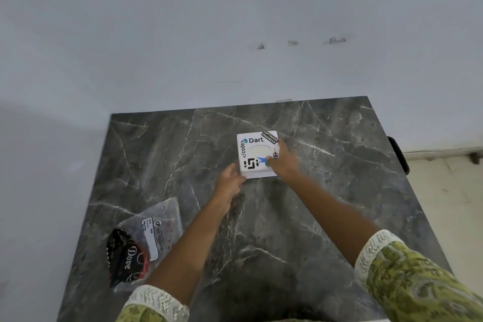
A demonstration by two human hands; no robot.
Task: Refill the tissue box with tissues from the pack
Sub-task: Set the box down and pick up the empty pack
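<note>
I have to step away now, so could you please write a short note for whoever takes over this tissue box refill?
Left hand: on the near-left corner of the tissue box, fingers curled at its edge.
Right hand: gripping the box's right side, thumb on top.
The box sits on the marble table, stickers on its lid; its round opening shows no tissue sticking out.
The tissue pack lies near the table's near-left edge, untouched by either hand.
Done: box held. Left: open it, move tissues from the pack, close it.
</note>
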